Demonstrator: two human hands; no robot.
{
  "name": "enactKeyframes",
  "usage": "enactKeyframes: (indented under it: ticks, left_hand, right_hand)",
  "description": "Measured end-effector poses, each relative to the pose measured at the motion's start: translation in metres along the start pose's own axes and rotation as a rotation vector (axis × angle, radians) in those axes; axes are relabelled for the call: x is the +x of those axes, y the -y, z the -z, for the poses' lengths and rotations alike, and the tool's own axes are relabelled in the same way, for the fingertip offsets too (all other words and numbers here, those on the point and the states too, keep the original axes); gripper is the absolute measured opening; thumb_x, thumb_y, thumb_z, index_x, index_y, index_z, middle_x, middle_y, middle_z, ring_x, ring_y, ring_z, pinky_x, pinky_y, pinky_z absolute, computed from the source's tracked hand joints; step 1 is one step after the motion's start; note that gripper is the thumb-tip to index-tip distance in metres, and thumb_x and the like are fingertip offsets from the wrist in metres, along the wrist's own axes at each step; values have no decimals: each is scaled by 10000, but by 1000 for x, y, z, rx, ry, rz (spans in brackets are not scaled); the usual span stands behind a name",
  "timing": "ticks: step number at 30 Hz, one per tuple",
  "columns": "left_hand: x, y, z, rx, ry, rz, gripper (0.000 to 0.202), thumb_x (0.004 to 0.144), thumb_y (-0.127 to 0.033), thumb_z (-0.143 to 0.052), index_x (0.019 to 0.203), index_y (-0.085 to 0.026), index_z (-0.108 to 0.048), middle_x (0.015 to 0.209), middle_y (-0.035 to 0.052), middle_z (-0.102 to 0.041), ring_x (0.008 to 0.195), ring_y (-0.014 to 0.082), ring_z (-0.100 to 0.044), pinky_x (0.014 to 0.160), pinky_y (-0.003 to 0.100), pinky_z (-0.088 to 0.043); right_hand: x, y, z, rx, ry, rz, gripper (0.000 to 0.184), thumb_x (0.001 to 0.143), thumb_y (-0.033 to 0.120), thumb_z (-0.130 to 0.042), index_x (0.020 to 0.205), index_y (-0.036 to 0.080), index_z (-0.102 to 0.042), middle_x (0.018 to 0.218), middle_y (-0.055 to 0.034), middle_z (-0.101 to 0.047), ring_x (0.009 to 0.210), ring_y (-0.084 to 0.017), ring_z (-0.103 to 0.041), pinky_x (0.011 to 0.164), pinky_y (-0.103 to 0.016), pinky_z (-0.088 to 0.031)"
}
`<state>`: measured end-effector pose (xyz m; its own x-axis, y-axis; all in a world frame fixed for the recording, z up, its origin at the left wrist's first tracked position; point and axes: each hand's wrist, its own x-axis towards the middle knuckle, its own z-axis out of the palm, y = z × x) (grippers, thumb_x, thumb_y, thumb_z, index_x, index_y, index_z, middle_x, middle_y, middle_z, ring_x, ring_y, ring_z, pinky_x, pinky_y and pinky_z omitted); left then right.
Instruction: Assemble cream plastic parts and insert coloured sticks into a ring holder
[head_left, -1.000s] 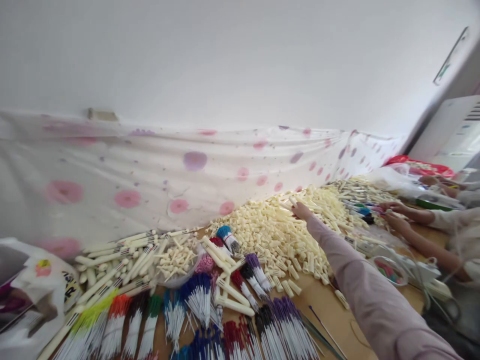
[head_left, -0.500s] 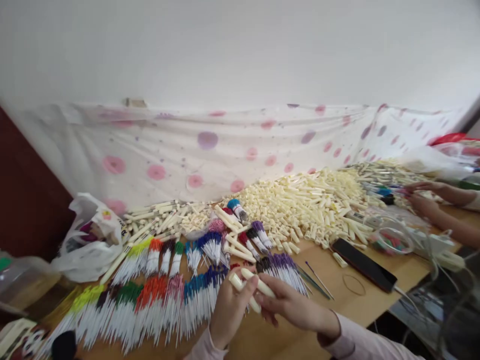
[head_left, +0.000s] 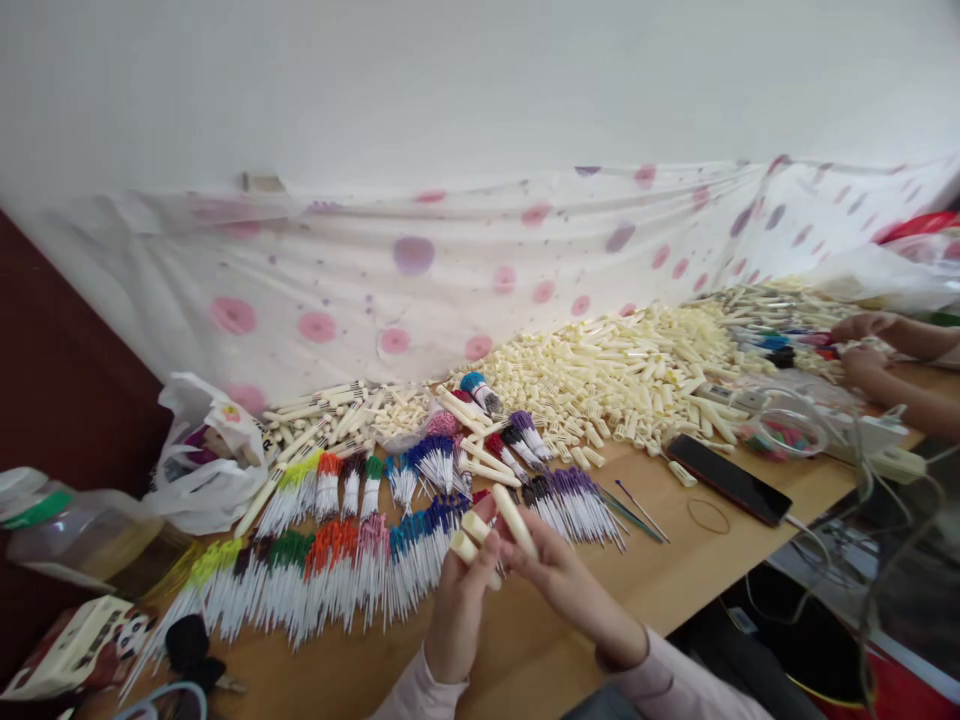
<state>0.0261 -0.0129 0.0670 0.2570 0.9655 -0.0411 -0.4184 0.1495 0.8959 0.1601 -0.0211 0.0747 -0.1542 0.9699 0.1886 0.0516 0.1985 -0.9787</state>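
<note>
Two short cream plastic tubes (head_left: 475,526), which look like pen caps, are gripped side by side in my left hand (head_left: 459,605), their open ends facing up. A longer cream pen barrel (head_left: 516,522) with a rounded tip is pinched by my right hand (head_left: 559,572), right beside the tubes. Both hands meet over the table's front part. Behind them lie rows of pen refills (head_left: 334,565) with white stems and coloured ends, among them purple refills (head_left: 576,510). Several loose cream barrels (head_left: 487,460) rest on rubber-banded refill bundles (head_left: 529,440).
A large heap of cream pen parts (head_left: 622,370) runs along the draped sheet (head_left: 412,290). To the right are a phone (head_left: 727,480) with a cable, tweezers (head_left: 628,512) and another person's hands (head_left: 862,340). On the left stand a plastic bag (head_left: 210,480) and a jar (head_left: 75,530).
My hands have shifted slightly, and the right-hand barrel now stands more upright, its tip raised. Two tube ends now show in my left hand. The camera view has tilted a little.
</note>
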Motion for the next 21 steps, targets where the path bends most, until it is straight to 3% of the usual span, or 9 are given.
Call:
enactKeyframes:
  ticks: [3,5,7,9,12,14,17,19,21]
  left_hand:
    - [3,-9,10,246,-94,-97,448,851,-491,-598,1167,-181,-665,1189,118,-677,1134,289,-604,974,399,-476]
    - [4,-15,22,504,-104,-320,367,902,-406,-544,1180,-194,-655,1249,109,-648,1195,278,-567,1024,408,-441]
    - [3,-14,34,770,38,-538,377,926,-289,-498,1288,-226,-581,1366,95,-567,1279,257,-500,1083,411,-387]
    - [0,-4,43,950,279,-644,498,918,-210,-466,1415,-234,-441,1446,95,-484,1330,247,-445,1105,411,-366]
    - [-8,24,49,1018,449,-583,607,898,-161,-431,1489,-175,-294,1443,135,-478,1303,243,-479,1068,383,-413]
    - [-16,42,49,979,358,-477,560,901,-168,-418,1457,-143,-351,1390,155,-530,1259,247,-521,1046,367,-427]
    - [-25,53,45,809,80,-270,410,923,-293,-451,1303,-158,-524,1266,145,-618,1163,265,-580,969,348,-466]
    - [-26,49,40,655,-4,-133,345,913,-415,-490,1144,-186,-605,1089,103,-678,983,246,-635,841,310,-503]
    - [-23,42,36,546,44,-78,339,890,-502,-510,958,-195,-636,893,56,-666,810,203,-613,739,275,-488]
  right_hand:
    - [-4,-8,-10,-191,-28,19,353,945,431,-441,1184,184,-521,974,-80,-629,870,-204,-591,761,-324,-488]
    - [-6,-6,-3,-488,-50,-64,301,943,332,-401,1164,155,-503,874,-83,-627,774,-209,-590,703,-327,-470]
    - [-7,0,8,-763,16,-156,306,891,236,-418,1170,121,-465,791,-75,-610,682,-209,-576,647,-322,-442]
    - [-7,9,19,-845,176,-189,376,811,179,-474,1178,111,-426,804,-72,-598,686,-205,-568,641,-310,-426]
    - [-5,19,24,-588,332,-235,325,767,166,-510,1077,155,-414,804,-22,-549,691,-152,-513,626,-257,-412]
    - [-2,21,23,-338,366,-301,196,792,177,-489,971,186,-408,732,31,-489,626,-108,-447,578,-215,-388]
    - [4,22,25,-124,456,-329,115,808,204,-513,891,195,-434,694,52,-485,587,-83,-427,536,-184,-363]
    - [16,22,37,-175,522,-311,89,812,233,-552,865,180,-503,701,33,-544,597,-92,-482,531,-184,-377]
    - [38,23,59,-446,397,-287,98,849,258,-541,851,168,-579,717,7,-606,628,-112,-550,556,-197,-412]
